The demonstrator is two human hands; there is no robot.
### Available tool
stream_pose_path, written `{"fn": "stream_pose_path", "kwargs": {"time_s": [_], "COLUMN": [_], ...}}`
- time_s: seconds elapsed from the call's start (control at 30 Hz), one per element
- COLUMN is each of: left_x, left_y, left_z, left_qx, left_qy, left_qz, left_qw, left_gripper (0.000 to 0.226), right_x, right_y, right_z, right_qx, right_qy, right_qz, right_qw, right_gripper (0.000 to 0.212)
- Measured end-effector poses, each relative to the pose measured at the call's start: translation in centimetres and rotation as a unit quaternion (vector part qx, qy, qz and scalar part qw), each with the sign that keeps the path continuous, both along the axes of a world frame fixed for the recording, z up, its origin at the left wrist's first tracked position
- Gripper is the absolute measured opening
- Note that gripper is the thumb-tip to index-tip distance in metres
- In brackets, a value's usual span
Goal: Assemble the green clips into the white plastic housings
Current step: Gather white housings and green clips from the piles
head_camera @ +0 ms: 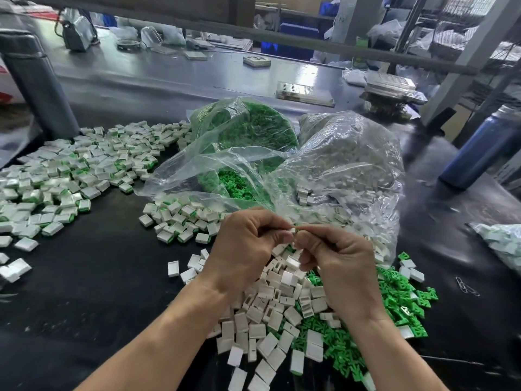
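Head view: both hands meet over a heap of loose parts on the black table (98, 277).

Left hand (248, 244) and right hand (335, 258), fingers curled, pinch one small white housing (292, 230) between their fingertips. Empty white housings (270, 320) lie at 6 o'clock, green clips (394, 300) at 4 o'clock, finished pieces (70, 176) at 10 o'clock, clear bags (324, 165) at 12 o'clock.
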State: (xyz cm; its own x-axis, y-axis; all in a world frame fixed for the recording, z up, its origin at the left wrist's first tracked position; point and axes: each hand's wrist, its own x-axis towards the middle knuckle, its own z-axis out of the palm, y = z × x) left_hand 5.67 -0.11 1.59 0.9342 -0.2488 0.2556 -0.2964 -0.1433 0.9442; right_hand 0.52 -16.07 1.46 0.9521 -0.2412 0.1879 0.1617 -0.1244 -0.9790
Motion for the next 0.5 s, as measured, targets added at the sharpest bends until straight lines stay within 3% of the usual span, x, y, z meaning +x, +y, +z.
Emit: {"fn": "stream_pose_path", "kwargs": {"time_s": [0.07, 0.27, 0.5], "left_x": [-0.2, -0.5, -1.3], "left_y": [-0.4, -1.1, -1.8], "left_z": [0.3, 0.3, 0.9], "left_qx": [-0.019, 0.004, -0.016], "left_qy": [-0.005, -0.037, -0.037], "left_qz": [-0.012, -0.021, -0.063], "left_qw": [1.0, 0.999, 0.997], "left_gripper": [0.016, 0.01, 0.01], "right_x": [0.1, 0.6, 0.4], "right_y": [-0.1, 0.9, 1.7], "right_z": [0.5, 0.8, 0.9], "right_qx": [0.045, 0.133, 0.129], "right_qy": [0.008, 0.104, 0.106], "right_qz": [-0.001, 0.009, 0.009], "right_qw": [0.999, 0.986, 0.986], "right_gripper": [0.019, 0.064, 0.066]}}
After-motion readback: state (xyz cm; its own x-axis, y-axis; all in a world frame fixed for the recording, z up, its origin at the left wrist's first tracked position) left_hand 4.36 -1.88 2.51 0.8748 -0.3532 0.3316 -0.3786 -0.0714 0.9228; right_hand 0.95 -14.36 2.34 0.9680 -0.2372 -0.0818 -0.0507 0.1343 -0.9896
